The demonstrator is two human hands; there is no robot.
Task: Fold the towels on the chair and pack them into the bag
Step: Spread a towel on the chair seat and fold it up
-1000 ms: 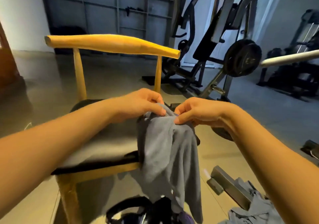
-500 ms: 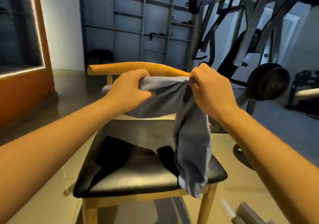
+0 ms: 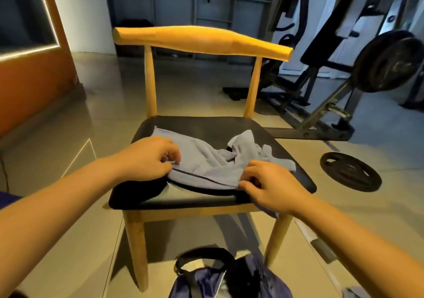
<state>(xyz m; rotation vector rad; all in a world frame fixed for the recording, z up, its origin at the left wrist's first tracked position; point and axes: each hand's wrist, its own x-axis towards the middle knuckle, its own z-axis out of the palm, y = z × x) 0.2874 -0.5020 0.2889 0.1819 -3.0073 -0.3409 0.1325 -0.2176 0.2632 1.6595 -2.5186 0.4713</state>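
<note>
A grey-blue towel (image 3: 206,160) lies rumpled on the black seat of a wooden chair (image 3: 202,40). My left hand (image 3: 149,157) pinches the towel's near left corner. My right hand (image 3: 270,183) pinches its near right edge at the seat's front. The towel's far part is bunched and twisted toward the right. A dark blue bag (image 3: 229,277) with black handles sits on the floor in front of the chair, below my hands.
A black weight plate (image 3: 350,171) lies on the floor right of the chair. Gym machines (image 3: 344,52) stand behind on the right. An orange wall panel (image 3: 34,72) is at the left, and metal shelving (image 3: 195,4) at the back.
The towel hung in the air between both hands; now it lies on the seat, both hands lowered with it and still holding its near edge. The view tilted down, showing the bag.
</note>
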